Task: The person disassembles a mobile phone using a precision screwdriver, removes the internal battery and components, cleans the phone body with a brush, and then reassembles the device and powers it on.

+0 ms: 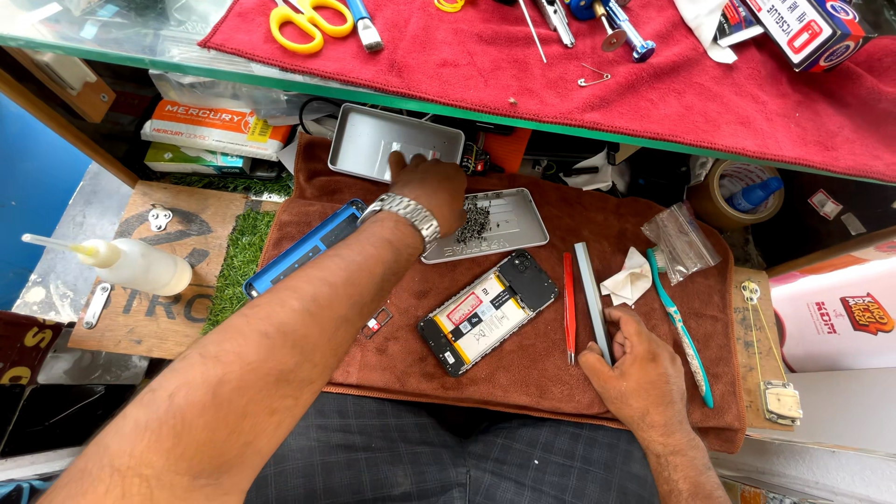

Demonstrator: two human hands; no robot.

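An opened phone with its back off and battery showing lies on a brown towel over my lap. My left hand, with a metal watch on the wrist, reaches forward with its fingertips inside a silver tin tray. Beside that hand, a second silver tin lid holds a pile of small dark screws. My right hand rests on the towel and pinches the near end of grey tweezers. Red tweezers lie just left of them.
A teal toothbrush, a crumpled tissue, a small plastic bag and a blue phone cover lie on the towel. A squeeze bottle stands at left. Above, a red cloth carries yellow scissors and tools.
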